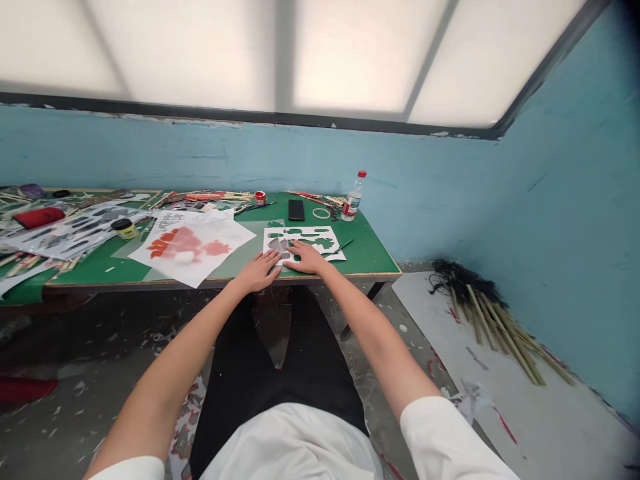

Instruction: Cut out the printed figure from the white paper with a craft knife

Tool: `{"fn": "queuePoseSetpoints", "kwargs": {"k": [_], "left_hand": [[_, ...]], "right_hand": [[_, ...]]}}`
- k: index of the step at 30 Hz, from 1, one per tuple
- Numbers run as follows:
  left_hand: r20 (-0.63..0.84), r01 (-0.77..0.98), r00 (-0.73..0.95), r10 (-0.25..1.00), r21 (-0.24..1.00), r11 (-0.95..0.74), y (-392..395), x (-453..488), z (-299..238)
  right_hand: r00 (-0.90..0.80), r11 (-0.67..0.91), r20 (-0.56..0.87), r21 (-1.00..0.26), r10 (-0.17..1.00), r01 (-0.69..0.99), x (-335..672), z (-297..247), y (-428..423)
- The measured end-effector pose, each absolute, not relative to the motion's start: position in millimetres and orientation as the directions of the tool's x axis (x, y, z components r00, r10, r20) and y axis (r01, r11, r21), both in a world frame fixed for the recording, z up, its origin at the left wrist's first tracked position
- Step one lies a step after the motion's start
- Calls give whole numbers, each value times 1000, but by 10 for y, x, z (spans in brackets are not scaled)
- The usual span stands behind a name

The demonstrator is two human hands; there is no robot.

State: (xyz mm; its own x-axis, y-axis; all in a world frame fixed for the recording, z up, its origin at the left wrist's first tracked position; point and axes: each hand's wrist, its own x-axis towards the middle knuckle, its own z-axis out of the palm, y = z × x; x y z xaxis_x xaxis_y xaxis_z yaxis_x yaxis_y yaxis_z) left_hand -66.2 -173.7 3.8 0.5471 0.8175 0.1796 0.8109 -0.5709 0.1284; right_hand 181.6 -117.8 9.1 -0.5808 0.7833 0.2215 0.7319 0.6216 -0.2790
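A white sheet with cut-out holes (pixel 311 231) lies near the table's front edge, with green showing through its openings. A grey shape (pixel 279 245) sits at its left part, close to the fingertips of both hands. My left hand (pixel 259 271) rests at the sheet's lower left corner, fingers stretched out and apart. My right hand (pixel 305 259) lies flat on the sheet's lower middle, fingers spread. Neither hand grips anything visible. To the right, a thin dark green tool (pixel 340 247), perhaps a pen or knife, lies across the sheet's edge.
On the green table (pixel 373 250) are a paper with red prints (pixel 220 227), a phone (pixel 296 210), a tape roll (pixel 321 213), a water bottle (pixel 353 199), a red paint jar (pixel 260 198) and a yellow jar (pixel 125 229). Bamboo sticks (pixel 500 327) lie on the floor at right.
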Motion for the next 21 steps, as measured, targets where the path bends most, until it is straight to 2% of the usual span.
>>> {"fn": "queuePoseSetpoints", "kwargs": {"k": [21], "left_hand": [[205, 835, 517, 831, 92, -543, -1710, -686, -94]], "right_hand": [[-566, 612, 233, -288, 790, 736, 1801, 41, -1127]]}}
